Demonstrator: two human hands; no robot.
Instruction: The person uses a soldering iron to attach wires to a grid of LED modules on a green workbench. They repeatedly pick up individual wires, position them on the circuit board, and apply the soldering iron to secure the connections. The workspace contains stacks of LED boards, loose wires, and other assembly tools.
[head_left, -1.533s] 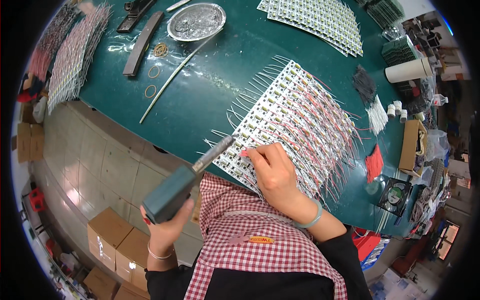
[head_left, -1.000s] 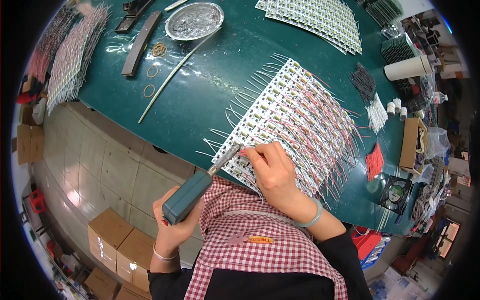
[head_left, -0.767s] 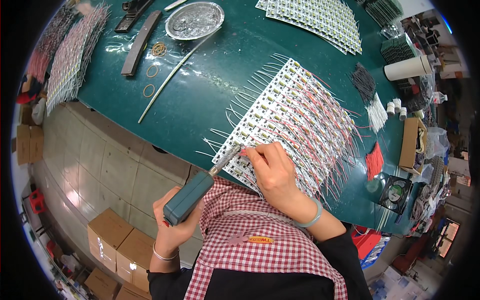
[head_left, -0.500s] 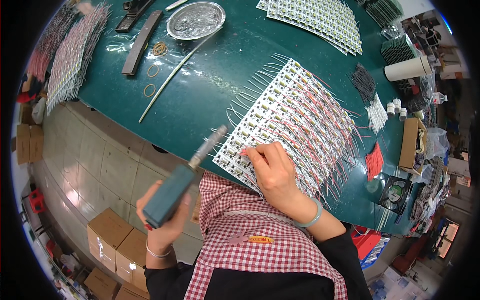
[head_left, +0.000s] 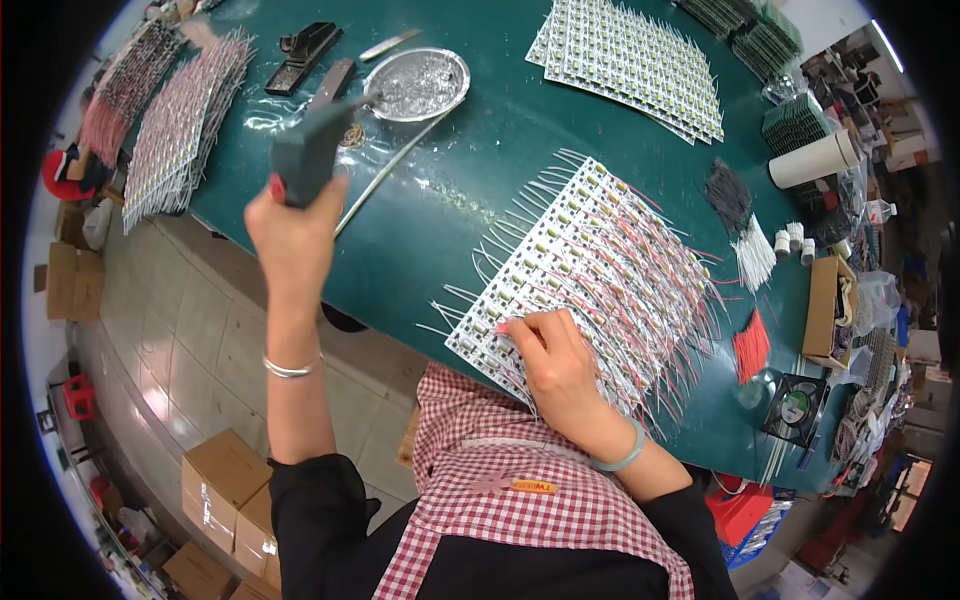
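My left hand (head_left: 292, 240) is wrapped round the handle of a dark teal soldering gun (head_left: 308, 150). The gun's blurred tip reaches the left rim of a round foil dish (head_left: 414, 117) with silvery scraps in it; whether they touch I cannot tell. On the bench edge in front of me lies a white circuit board panel (head_left: 548, 255), with white wires along its left side and many red and white wires across its right. My right hand (head_left: 562, 372) rests over the panel's near-left part, thumb and forefinger pinching a red wire (head_left: 502, 328), mostly hidden by the fingers.
More white panels (head_left: 630, 70) lie at the back; wired panels (head_left: 190, 125) are stacked at far left. Black wires (head_left: 728, 195), white wires (head_left: 753, 252) and red wires (head_left: 751, 347) lie in bunches at right, near a small fan (head_left: 797, 407). A thin rod (head_left: 390, 172) lies left of centre.
My left hand has carried the soldering gun up and away from beside the panel to the foil dish. My right hand keeps its pinch at the panel; the whole view has shifted slightly.
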